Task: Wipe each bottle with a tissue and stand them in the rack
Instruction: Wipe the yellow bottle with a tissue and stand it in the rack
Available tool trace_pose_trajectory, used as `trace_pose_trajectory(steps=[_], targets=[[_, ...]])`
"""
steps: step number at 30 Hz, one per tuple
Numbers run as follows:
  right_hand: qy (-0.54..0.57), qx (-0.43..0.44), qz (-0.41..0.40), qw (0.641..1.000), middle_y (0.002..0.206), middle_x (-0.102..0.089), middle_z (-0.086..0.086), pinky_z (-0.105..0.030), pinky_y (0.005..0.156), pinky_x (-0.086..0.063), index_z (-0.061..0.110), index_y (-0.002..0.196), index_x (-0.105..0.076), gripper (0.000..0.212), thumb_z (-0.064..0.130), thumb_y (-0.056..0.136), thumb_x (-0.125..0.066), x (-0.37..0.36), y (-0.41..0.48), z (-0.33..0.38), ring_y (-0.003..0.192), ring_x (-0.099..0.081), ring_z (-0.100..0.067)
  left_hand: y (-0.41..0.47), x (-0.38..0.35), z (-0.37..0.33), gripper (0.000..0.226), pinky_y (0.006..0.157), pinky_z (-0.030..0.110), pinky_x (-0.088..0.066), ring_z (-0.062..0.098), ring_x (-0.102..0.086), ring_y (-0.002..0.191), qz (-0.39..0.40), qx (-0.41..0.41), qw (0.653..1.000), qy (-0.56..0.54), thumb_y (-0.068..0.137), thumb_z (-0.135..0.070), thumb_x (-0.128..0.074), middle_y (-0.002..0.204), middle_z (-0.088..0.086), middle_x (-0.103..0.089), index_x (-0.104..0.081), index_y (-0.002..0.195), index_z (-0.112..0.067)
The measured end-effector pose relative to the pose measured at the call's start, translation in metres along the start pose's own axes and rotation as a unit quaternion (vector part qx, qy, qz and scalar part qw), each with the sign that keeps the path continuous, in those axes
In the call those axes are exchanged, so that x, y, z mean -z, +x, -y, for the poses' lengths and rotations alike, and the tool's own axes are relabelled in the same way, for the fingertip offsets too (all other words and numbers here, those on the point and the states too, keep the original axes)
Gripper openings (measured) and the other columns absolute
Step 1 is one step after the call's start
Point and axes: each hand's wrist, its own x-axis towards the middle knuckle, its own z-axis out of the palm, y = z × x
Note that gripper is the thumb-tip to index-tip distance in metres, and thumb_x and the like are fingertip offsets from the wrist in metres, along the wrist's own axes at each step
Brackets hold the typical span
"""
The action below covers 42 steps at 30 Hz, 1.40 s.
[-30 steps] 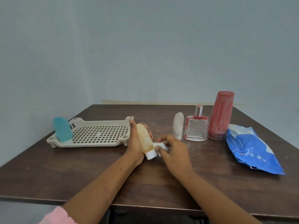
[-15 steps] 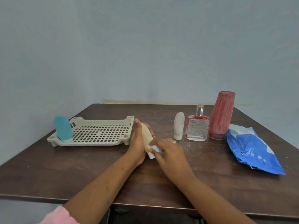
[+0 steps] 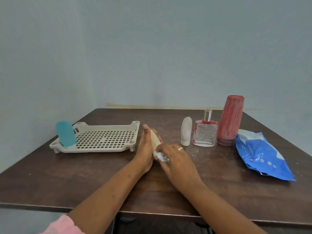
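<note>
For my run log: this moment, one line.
phase: wiping; left hand holds cream bottle; right hand presses tissue on it; rack holds teal bottle

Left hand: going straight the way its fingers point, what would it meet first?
Likely nothing: the left hand points past the rack at its right corner, over bare table toward the far edge. Depth is unclear; it could graze that corner.

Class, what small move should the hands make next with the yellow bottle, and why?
Probably slide the tissue up the yellow bottle: the right hand holds it at the lower end only, the left hand grips the bottle, and its upper part shows uncovered.
</note>
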Motion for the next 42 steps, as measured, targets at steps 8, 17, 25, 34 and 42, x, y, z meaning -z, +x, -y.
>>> trace_pose_trajectory(steps=[8, 17, 25, 34, 42], targets=[[0.134, -0.171, -0.047, 0.975, 0.080, -0.064, 0.013, -0.018, 0.067, -0.050, 0.024, 0.087, -0.061, 0.010, 0.020, 0.083, -0.069, 0.002, 0.007, -0.020, 0.077, -0.060, -0.001, 0.000, 0.002, 0.000, 0.063, 0.070, 0.037, -0.048, 0.016, -0.055, 0.062, 0.041, 0.020, 0.999, -0.001, 0.076, -0.073, -0.033, 0.062, 0.002, -0.057, -0.054, 0.077, -0.013], [0.176, -0.209, -0.037, 0.961, 0.084, -0.065, 0.010, -0.005, 0.066, -0.041, 0.018, 0.091, -0.064, 0.006, 0.014, 0.086, -0.064, -0.001, 0.009, -0.028, 0.080, -0.059, -0.002, 0.001, 0.003, 0.001, 0.068, 0.080, 0.041, -0.048, 0.019, -0.060, 0.068, 0.052, 0.018, 0.998, 0.026, 0.078, -0.074, -0.026, 0.068, 0.003, -0.064, -0.058, 0.084, -0.014], [0.173, -0.223, -0.035, 0.959, 0.085, -0.062, 0.010, -0.005, 0.067, -0.041, 0.023, 0.091, -0.058, 0.010, 0.014, 0.089, -0.061, -0.001, 0.009, -0.028, 0.080, -0.057, -0.001, 0.002, 0.002, -0.001, 0.070, 0.080, 0.039, -0.049, 0.018, -0.063, 0.072, 0.064, 0.001, 0.997, 0.049, 0.078, -0.073, -0.020, 0.073, 0.002, -0.068, -0.058, 0.083, -0.014], [0.101, -0.066, -0.008, 0.993, 0.085, -0.064, 0.004, -0.022, 0.069, -0.045, 0.024, 0.097, -0.062, 0.009, 0.022, 0.089, -0.060, 0.001, 0.004, -0.011, 0.079, -0.055, -0.008, 0.001, 0.003, -0.002, 0.066, 0.066, 0.028, -0.049, 0.012, -0.060, 0.062, 0.050, 0.025, 0.998, 0.019, 0.093, -0.065, -0.017, 0.065, -0.001, -0.064, -0.057, 0.079, -0.014], [0.143, -0.168, -0.057, 0.974, 0.081, -0.064, 0.007, -0.012, 0.063, -0.045, 0.020, 0.090, -0.061, 0.004, 0.017, 0.087, -0.063, 0.002, 0.009, -0.023, 0.075, -0.058, -0.002, 0.004, 0.004, 0.000, 0.073, 0.077, 0.037, -0.046, 0.018, -0.058, 0.067, 0.073, 0.018, 0.997, 0.032, 0.076, -0.078, -0.022, 0.068, 0.003, -0.062, -0.058, 0.078, -0.014]])
